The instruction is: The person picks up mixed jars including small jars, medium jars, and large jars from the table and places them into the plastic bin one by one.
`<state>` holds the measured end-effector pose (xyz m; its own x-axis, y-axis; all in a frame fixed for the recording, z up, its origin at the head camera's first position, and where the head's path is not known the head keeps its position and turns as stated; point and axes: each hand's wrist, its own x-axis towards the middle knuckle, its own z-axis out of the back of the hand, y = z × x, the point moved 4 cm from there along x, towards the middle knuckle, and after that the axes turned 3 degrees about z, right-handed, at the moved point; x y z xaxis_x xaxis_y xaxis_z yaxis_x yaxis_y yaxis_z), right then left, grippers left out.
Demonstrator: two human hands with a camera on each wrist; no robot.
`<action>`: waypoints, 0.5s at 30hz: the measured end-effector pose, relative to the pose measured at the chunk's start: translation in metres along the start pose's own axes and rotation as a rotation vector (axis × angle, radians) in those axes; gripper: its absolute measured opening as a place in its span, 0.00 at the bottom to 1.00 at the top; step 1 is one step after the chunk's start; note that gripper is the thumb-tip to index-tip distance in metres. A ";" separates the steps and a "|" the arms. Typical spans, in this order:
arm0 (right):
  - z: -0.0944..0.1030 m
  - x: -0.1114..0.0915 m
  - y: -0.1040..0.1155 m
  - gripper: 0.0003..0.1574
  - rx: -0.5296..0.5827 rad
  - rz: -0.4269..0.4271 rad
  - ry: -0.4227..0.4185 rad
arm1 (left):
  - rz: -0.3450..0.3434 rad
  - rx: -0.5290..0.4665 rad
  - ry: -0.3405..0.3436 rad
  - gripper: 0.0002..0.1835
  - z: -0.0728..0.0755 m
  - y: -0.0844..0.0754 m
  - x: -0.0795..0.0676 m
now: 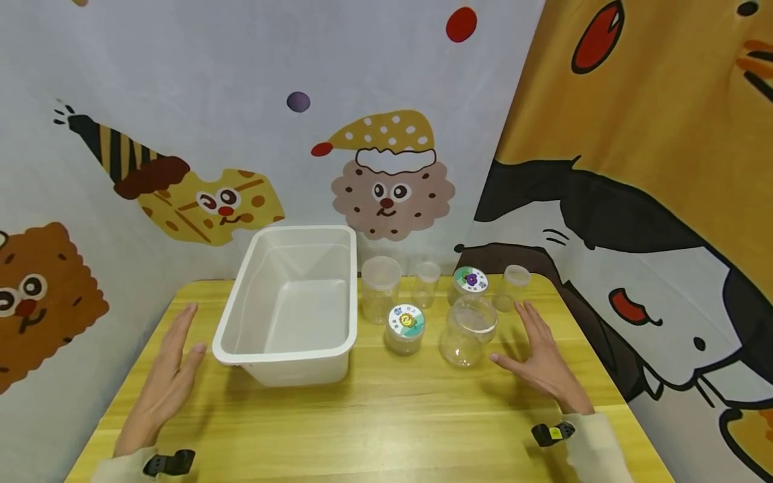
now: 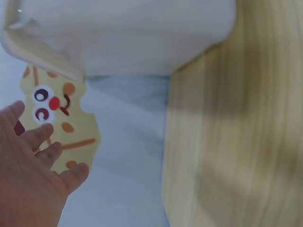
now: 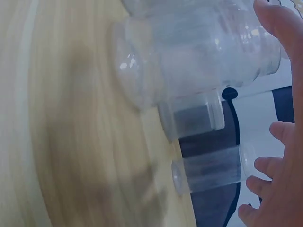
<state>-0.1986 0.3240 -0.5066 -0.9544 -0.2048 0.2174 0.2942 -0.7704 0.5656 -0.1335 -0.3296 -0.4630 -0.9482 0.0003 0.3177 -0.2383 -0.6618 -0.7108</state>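
Observation:
My left hand (image 1: 164, 384) hovers beside the left side of a white plastic tub (image 1: 296, 371), fingers extended and nothing held. In the left wrist view the tub's outer wall (image 2: 128, 42) is above the spread fingers (image 2: 74, 176). On the other side, my right hand (image 1: 543, 365) is held with thumb and fingers apart, just right of a clear open-topped jar (image 1: 465, 339). In the right wrist view this jar (image 3: 189, 56) lies between the thumb and the table, apart from the palm. Behind it stands a lidded jar with a purple grape picture (image 1: 470, 279).
A clear jar with a yellow-and-green lid (image 1: 406, 322) stands right of the tub. Further back are a wide clear container (image 1: 380, 292), a narrow one (image 1: 426, 285) and another (image 1: 512, 288) near the right edge. The wooden table (image 1: 374, 429) meets a printed cloth (image 1: 241, 54).

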 end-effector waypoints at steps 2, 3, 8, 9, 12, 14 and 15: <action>-0.001 0.001 0.002 0.74 0.030 -0.004 0.007 | 0.012 -0.009 0.005 0.36 0.000 -0.006 0.000; -0.002 0.001 0.003 0.74 0.047 -0.004 0.009 | 0.013 -0.009 0.001 0.37 0.000 -0.010 0.000; -0.008 0.002 0.010 0.75 0.137 -0.024 0.028 | -0.008 -0.013 -0.029 0.38 0.003 -0.027 0.000; -0.010 0.002 0.011 0.75 0.150 -0.030 0.026 | -0.020 -0.020 -0.037 0.38 0.003 -0.031 0.000; -0.014 0.002 0.014 0.75 0.192 -0.049 0.013 | -0.052 -0.036 -0.051 0.39 0.003 -0.043 0.001; -0.018 0.003 0.016 0.75 0.215 -0.052 0.005 | -0.073 -0.038 -0.055 0.40 0.003 -0.050 0.001; -0.020 0.003 0.017 0.74 0.226 -0.054 0.002 | -0.081 -0.033 -0.056 0.40 0.002 -0.054 0.001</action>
<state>-0.1977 0.2982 -0.5122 -0.9690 -0.1684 0.1806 0.2467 -0.6256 0.7401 -0.1209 -0.2960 -0.4232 -0.9127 0.0104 0.4084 -0.3212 -0.6360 -0.7017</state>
